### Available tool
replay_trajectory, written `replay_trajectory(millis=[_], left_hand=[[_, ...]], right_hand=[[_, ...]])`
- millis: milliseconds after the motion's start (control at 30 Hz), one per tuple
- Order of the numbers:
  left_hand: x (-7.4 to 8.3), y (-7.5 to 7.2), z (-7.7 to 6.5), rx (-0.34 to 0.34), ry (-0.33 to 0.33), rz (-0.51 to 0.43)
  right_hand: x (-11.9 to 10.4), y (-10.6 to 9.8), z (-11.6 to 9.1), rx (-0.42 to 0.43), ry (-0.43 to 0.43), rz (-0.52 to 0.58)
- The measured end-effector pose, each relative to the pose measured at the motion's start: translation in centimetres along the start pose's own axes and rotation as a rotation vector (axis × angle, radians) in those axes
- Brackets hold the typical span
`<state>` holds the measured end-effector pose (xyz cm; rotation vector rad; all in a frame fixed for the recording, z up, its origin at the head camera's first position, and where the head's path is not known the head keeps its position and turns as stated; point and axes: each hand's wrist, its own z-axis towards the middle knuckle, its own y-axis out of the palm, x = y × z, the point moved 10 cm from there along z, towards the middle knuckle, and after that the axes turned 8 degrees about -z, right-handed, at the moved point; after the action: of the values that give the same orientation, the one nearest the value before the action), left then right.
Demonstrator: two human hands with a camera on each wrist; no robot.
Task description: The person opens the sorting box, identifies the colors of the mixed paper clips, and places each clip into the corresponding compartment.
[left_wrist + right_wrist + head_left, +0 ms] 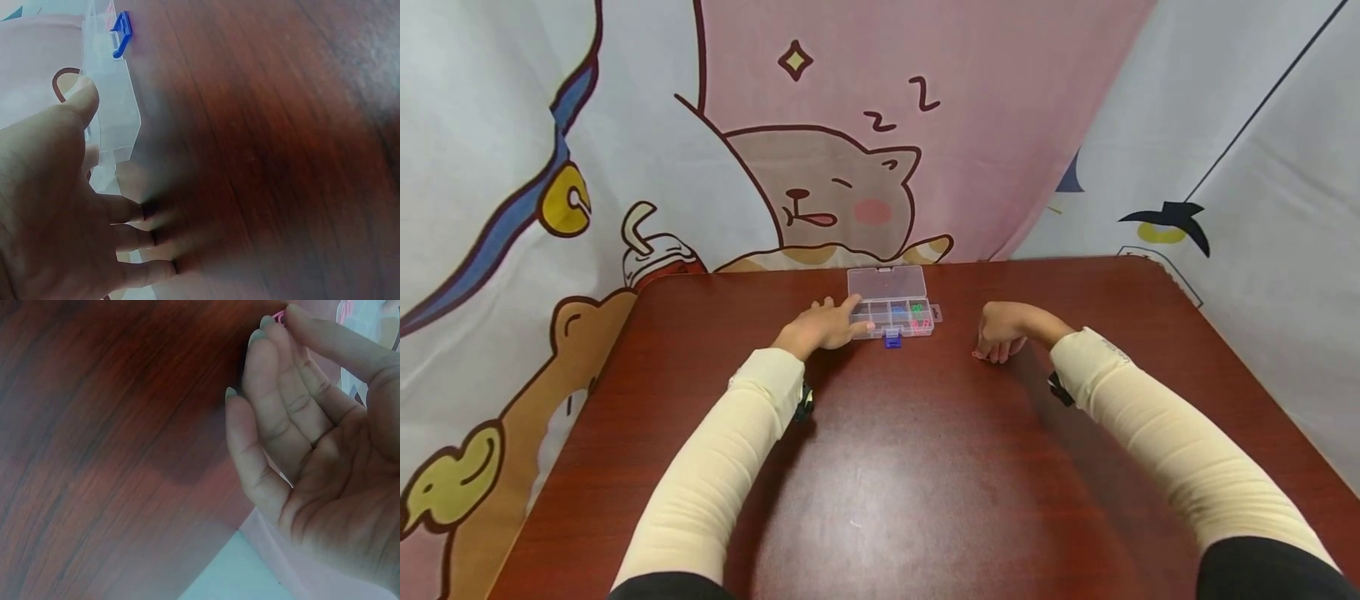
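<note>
A clear plastic compartment box [880, 319] stands with its lid [887, 283] raised toward the back. Blue pieces [898, 309], green pieces [917, 308] and pink pieces [921, 325] lie in separate compartments on its right side. Fingers spread, my left hand [826, 323] touches the box's left end, its thumb [84, 100] along the front side. To the right of the box, my right hand [1002, 332] is low over the table. Between thumb and index fingertip it pinches a small pink wire-like clip [279, 317], mostly hidden by the fingers.
A blue latch [892, 340] sticks out from the box's front, and a clear hanging tab [936, 313] from its right end. The dark red-brown table [880, 467] extends toward me. A printed cloth [1000, 100] hangs behind the table's back edge.
</note>
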<state>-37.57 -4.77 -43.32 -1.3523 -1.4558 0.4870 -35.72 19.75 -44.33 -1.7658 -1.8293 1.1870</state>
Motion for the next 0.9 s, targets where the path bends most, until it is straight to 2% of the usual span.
replay_trajectory(millis=[333, 467, 600, 700, 900], left_hand=[[-0.1, -0.4, 0.0, 0.015, 0.022, -0.029], [-0.1, -0.3, -0.1, 0.008, 0.013, -0.043], [-0.3, -0.2, 0.0, 0.003, 0.021, -0.009], [-0.3, -0.3, 0.1, 0.015, 0.029, 0.015], [-0.2, -0.3, 0.0, 0.008, 0.012, 0.084]], right_hand=[[-0.4, 0.0, 0.3, -0.005, 0.006, 0.002], [-0.6, 0.1, 0.7, -0.029, 0.008, 0.049], [-1.2, -0.2, 1.3, -0.047, -0.012, 0.185], [-1.9, -0.8, 1.9, -0.046, -0.036, 0.344], [-3.3, -2.4, 2.6, 0.023, -0.046, 0.686]])
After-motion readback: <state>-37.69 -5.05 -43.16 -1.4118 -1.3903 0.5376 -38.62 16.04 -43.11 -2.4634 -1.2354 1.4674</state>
